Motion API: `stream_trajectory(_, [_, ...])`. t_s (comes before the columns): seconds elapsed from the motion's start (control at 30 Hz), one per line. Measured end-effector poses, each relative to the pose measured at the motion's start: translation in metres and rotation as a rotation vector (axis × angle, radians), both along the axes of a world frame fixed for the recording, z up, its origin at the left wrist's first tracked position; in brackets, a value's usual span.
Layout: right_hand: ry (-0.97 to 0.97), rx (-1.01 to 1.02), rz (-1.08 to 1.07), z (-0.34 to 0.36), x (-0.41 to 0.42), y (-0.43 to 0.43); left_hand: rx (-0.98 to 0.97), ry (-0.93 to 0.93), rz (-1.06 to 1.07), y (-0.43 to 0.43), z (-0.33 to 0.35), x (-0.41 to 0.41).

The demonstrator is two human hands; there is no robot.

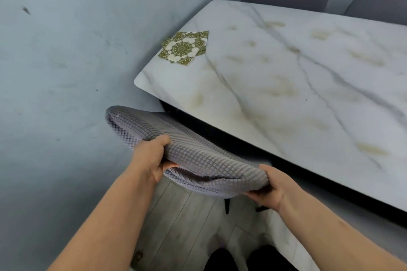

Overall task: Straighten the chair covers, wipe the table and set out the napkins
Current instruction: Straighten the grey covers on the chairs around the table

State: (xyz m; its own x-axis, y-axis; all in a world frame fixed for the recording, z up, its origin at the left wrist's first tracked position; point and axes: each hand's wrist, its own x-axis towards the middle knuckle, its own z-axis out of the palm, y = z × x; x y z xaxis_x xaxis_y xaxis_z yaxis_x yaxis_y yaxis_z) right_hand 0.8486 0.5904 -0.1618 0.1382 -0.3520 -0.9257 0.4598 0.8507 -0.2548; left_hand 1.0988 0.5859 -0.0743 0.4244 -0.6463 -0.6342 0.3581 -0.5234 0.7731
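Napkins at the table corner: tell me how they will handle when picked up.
The napkins look like thin paper lying flat, so they are probably light and floppy. They sit fanned and loosely overlapped, so lifting one would likely drag or shift the others. They lie on the smooth marble-look table close to its edge, so a push would probably slide them off easily.

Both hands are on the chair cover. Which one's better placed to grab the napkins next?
Left, probably. The left hand grips the chair cover on the side toward the napkins, which lie at the table's far-left corner. The right hand would have to cross over.
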Motion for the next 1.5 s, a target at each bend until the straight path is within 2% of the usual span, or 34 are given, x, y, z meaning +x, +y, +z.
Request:
stream_trajectory(0.3, [-0.02,-0.061,-0.128,-0.013,0.012,-0.015,-0.033,0.055,-0.045,-0.022,-0.029,0.012])
stream_trajectory(0.5, [-0.092,-0.063,-0.153,-0.018,0.018,-0.03,-0.053,0.017,-0.062,-0.045,-0.041,0.014])
stream_trajectory(0.77, [-0.059,0.015,-0.184,-0.037,0.013,-0.036,0.051,0.051,-0.049,-0.045,-0.069,0.009])
stream_trajectory(1.07, [0.109,0.008,-0.046,-0.04,0.014,-0.045,0.194,0.0,0.014,-0.057,-0.068,0.008])
stream_trajectory(1.37, [0.186,-0.037,0.018,-0.044,0.014,-0.04,0.206,-0.06,-0.039,-0.053,-0.055,0.007])
stream_trajectory(1.5, [0.262,-0.071,0.136,-0.029,0.009,-0.039,0.228,-0.259,-0.127,-0.047,-0.047,0.012])
